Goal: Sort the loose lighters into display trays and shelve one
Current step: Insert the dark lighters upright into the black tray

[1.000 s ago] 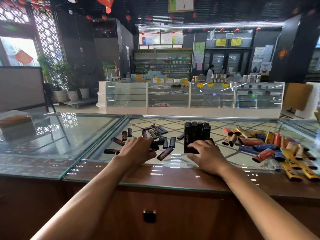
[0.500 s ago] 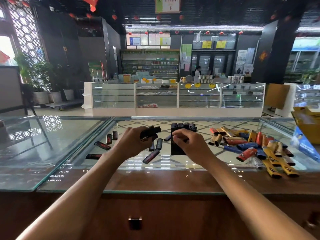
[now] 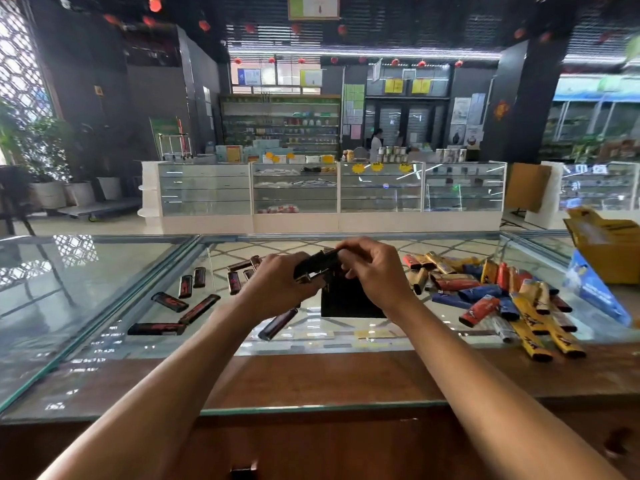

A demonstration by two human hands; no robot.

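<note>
Our hands have met above the black tray (image 3: 349,303) on the glass worktop (image 3: 104,289). The left hand (image 3: 277,284) keeps its grip clamped round a bundle of black lighters (image 3: 313,266); the right hand (image 3: 377,271), off the tray now, pinches the bundle's top end.

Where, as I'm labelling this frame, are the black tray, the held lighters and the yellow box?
black tray (image 3: 346,303): head view, front wall.
held lighters (image 3: 315,266): head view, dark side of the bundle.
yellow box (image 3: 613,261): head view, front side.
</note>
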